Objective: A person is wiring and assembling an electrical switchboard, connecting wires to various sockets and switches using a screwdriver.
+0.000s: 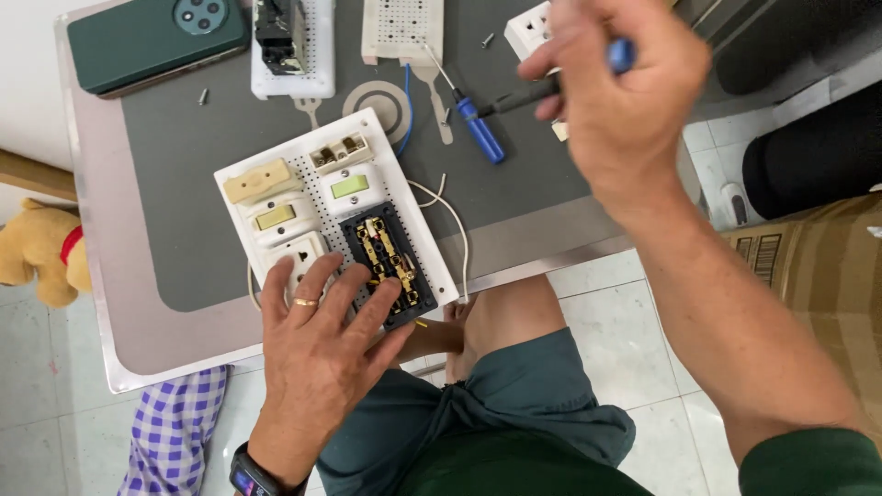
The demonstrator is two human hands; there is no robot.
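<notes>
We are pressing our left hand flat on the near edge of the white switch board, gripping nothing, while our right hand, closed on a dark-shafted screwdriver, is hovering beyond the board, shaft pointing left.

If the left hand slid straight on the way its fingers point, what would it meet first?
The left hand lies flat on the white board, fingers pointing up and slightly right. Its fingertips already reach the black socket module, so probably that first, then the green-faced switch beyond.
</notes>
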